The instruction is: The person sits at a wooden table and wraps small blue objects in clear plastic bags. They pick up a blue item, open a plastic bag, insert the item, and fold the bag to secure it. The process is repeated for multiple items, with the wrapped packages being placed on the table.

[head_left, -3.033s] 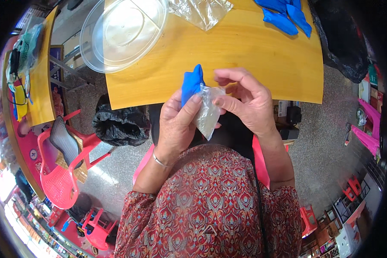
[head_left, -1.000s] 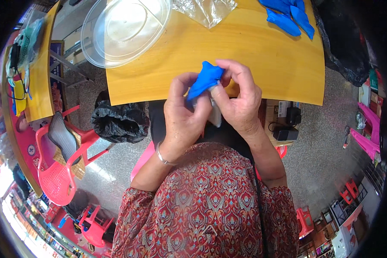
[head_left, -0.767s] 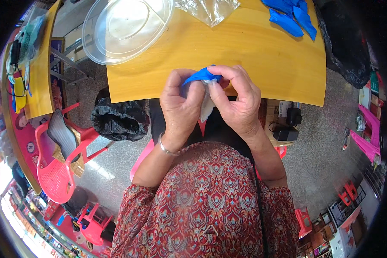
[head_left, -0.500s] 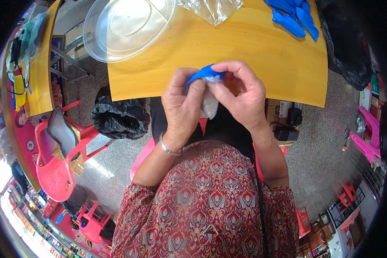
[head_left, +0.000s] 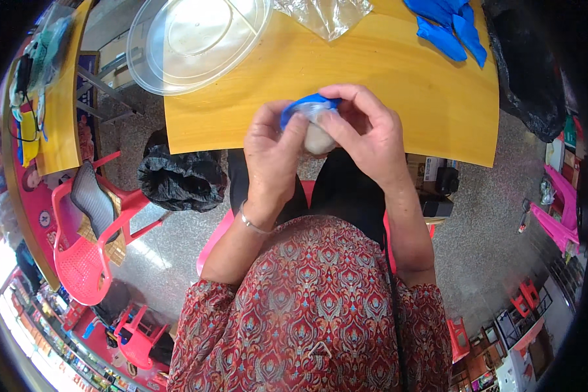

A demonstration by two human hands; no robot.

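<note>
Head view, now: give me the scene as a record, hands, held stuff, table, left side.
Left hand: holds blue piece and pale packet
Right hand: pinches the same two, thumb in front
Packet fit: against the blue piece; inside or not, cannot tell
Yellow table: clear round dish or lid at left, clear bag at far middle, more blue pieces at far right
Left side: black bag, red chair

We mark bundle (head_left: 319, 138) at near edge of table (head_left: 372, 72); atop, lid (head_left: 199, 36) left, bag (head_left: 325, 14) mid, pieces (head_left: 441, 39) right; sack (head_left: 183, 178) by near-left corner, chair (head_left: 80, 274) further left.
</note>
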